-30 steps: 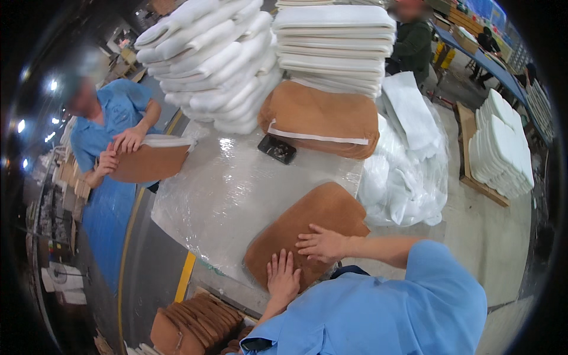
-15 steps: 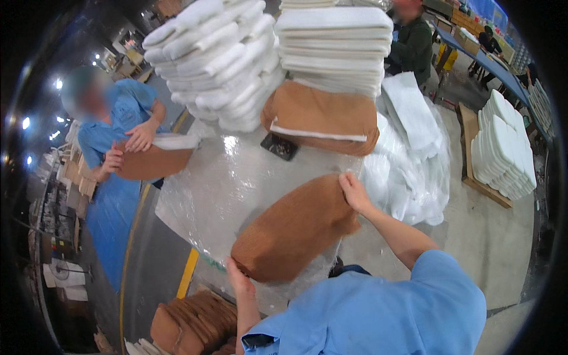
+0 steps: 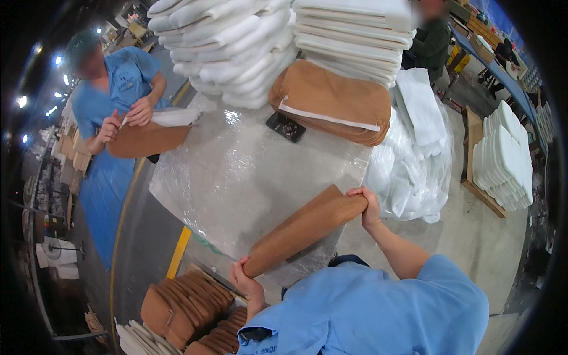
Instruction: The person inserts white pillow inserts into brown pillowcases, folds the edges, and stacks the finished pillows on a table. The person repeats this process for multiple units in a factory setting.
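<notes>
A brown, soft fabric piece [image 3: 300, 229] is held in the air above the near edge of the plastic-covered table [image 3: 231, 177]. It is rolled or folded lengthwise and slants up to the right. My left hand [image 3: 247, 283] is closed on its lower left end, and my right hand [image 3: 370, 207] grips its upper right end. Beyond it, a pile of brown fabric pieces [image 3: 331, 94] with a white strip along its front edge lies on the table. A black phone [image 3: 286, 127] rests just left of that pile.
Tall stacks of white pads [image 3: 228, 50] stand at the table's far side. At left, a co-worker [image 3: 121, 89] holds another brown piece [image 3: 148, 140]. White material in clear plastic [image 3: 408, 171] sits right. More brown pieces [image 3: 183, 305] are stacked below left; white pads [image 3: 503, 157] stand far right.
The brown piece was spread broad and flat between my hands; now it is narrow, folded lengthwise. Both hands have shifted slightly right and down with it. The whole view has shifted a little.
</notes>
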### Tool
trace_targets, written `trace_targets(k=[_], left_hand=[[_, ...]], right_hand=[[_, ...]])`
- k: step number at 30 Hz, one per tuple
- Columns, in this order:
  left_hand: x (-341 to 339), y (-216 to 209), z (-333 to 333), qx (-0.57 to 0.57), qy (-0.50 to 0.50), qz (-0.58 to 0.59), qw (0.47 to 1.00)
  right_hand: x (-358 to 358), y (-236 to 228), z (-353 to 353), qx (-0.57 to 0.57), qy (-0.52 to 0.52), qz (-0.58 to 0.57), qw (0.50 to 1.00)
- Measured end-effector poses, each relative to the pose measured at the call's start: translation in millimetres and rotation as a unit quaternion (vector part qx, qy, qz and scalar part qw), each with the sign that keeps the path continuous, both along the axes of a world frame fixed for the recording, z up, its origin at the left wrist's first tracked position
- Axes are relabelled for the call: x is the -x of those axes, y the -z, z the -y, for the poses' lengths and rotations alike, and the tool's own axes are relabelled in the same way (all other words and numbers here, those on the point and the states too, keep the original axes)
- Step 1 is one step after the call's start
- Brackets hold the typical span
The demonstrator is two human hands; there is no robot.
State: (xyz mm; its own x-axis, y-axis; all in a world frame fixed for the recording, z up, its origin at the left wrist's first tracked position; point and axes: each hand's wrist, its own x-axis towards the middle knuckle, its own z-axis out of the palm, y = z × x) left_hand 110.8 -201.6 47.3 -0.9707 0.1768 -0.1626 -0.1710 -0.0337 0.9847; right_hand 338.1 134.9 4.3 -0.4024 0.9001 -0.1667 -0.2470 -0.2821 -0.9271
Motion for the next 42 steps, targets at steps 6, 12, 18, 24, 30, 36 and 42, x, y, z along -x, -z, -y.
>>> trace_targets(k=[6,12,18,24,30,36,42], left_hand=[[-20,-20,21,0.099,0.073,-0.109,0.986],[-43,0,74,0.007,0.055,0.011,0.998],[-9,-33,71,0.117,0.271,0.1,0.95],[44,-12,-19,0.378,0.518,-0.054,0.766],[49,21,-122,0.382,0.558,-0.147,0.722],[62,4,-129,0.38,0.686,-0.113,0.61],[73,3,-76,0.514,0.589,-0.019,0.623]], right_hand=[[-30,-22,8,0.093,-0.08,-0.013,0.992],[-45,-37,10,0.113,-0.256,0.13,0.951],[10,-32,-36,-0.028,-0.422,0.456,0.783],[52,-4,-43,-0.03,-0.469,0.437,0.766],[68,-52,-24,0.142,-0.394,0.385,0.822],[52,-15,-19,0.315,-0.253,0.214,0.889],[86,8,-10,0.368,-0.211,0.197,0.884]])
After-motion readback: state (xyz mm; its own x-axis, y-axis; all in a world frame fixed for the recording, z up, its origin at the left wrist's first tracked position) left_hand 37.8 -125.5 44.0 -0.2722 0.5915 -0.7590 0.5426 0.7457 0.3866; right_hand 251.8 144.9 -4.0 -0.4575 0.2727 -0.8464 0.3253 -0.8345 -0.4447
